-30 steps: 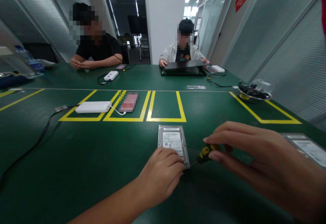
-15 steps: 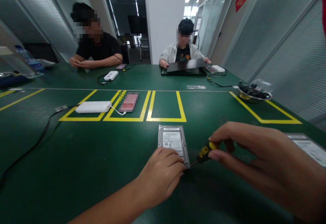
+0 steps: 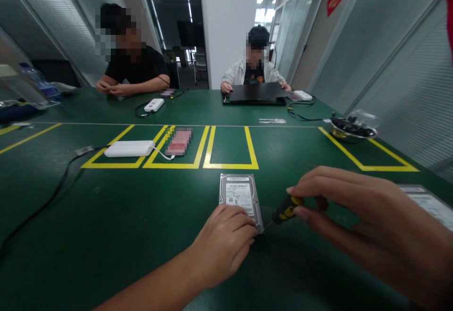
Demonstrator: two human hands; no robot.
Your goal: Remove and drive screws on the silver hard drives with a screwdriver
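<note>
A silver hard drive (image 3: 239, 196) with a white label lies flat on the green table mat (image 3: 141, 216) in front of me. My left hand (image 3: 221, 242) rests curled on its near end, fingers pressing down on it. My right hand (image 3: 357, 221) pinches a small screwdriver with a yellow and black handle (image 3: 285, 209). Its thin tip meets the drive's near right corner, beside my left fingertips.
A second hard drive (image 3: 430, 205) lies at the right edge. Yellow tape boxes hold a white power bank (image 3: 129, 148) with cables. A metal bowl of parts (image 3: 354, 129) stands at the right. Two people sit across the table, one with a black laptop (image 3: 255, 94).
My right fingers have shifted slightly on the screwdriver handle, which stays at the drive's corner. The person opposite has lowered the laptop lid flat. My left hand has not moved.
</note>
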